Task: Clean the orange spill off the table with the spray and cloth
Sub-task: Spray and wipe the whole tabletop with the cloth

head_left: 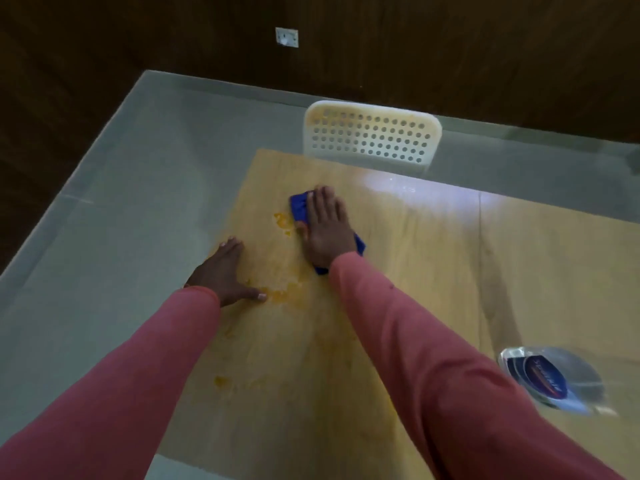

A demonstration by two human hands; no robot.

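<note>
My right hand (327, 230) lies flat with straight fingers on a blue cloth (299, 207), pressing it onto the light wooden table (433, 271). Most of the cloth is hidden under the palm; only its far left end and a corner by my wrist show. Orange spill patches (284, 221) sit just left of the cloth, with more (287, 294) near my left thumb and a small blob (221, 381) nearer to me. My left hand (225, 271) rests flat on the table at its left edge, fingers straight, holding nothing. A clear spray bottle (547, 379) with a blue label stands at the right.
A white perforated chair (372, 136) stands at the table's far edge. Grey floor (121, 202) lies to the left of the table, and a dark wood-panelled wall with a white socket (286, 37) rises behind.
</note>
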